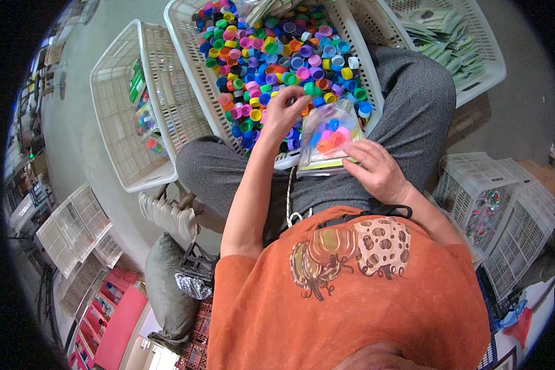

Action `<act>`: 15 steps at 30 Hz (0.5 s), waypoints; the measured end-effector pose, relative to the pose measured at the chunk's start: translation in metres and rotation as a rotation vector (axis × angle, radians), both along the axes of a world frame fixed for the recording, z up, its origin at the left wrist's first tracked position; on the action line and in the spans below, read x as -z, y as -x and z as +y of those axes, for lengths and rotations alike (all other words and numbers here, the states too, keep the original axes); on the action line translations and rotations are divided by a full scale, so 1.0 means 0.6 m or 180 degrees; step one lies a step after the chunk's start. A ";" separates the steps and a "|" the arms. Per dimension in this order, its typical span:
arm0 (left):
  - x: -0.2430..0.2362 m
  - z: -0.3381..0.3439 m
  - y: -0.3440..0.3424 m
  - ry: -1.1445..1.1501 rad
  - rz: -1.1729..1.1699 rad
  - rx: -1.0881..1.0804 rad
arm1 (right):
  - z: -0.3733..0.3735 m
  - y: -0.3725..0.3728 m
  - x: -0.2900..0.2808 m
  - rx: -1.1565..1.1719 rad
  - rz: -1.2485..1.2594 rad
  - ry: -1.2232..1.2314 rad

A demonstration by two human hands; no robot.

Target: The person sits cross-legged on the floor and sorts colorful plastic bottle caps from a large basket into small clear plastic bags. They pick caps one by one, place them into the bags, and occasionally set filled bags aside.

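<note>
A clear plastic bag (pixel 317 132) lies over my lap, with pink, orange and blue bottle caps (pixel 332 137) inside and a yellow-green strip along its lower edge. My right hand (pixel 376 168) grips the bag's lower right edge between thumb and fingers. Over the basket's near part, my left hand (pixel 283 112) is closed in a pinch, a green cap (pixel 311 89) at its fingertips. The large white basket (pixel 189 68) in front of me holds a heap of mixed-colour plastic bottle caps (pixel 271 58). Flat packets (pixel 271 8) rest at its far end.
On the left stands another white basket (pixel 126 105) with some colourful packs. A white basket (pixel 484 74) at far right holds many flat pale-green packets (pixel 447 52). Stacked crates (pixel 487 197) stand by my right side. A stuffed sack (pixel 172 290) sits at my left, near a pink shelf unit (pixel 114 314).
</note>
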State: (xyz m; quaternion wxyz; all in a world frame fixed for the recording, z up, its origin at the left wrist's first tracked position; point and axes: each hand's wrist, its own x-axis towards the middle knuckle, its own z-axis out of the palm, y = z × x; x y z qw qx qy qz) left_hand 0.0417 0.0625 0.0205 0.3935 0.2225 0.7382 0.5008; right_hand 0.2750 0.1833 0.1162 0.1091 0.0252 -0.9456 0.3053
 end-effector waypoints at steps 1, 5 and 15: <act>-0.034 -0.023 -0.008 -0.0126 0.0187 -0.0002 | 0.000 0.004 -0.005 0.0106 0.0000 0.0026; -0.191 -0.069 -0.064 -0.0600 0.0771 0.0820 | 0.000 0.022 -0.013 0.0400 -0.0060 0.0093; -0.216 -0.049 -0.131 -0.0107 0.2230 0.0578 | 0.009 0.039 -0.011 0.0334 0.0047 0.0161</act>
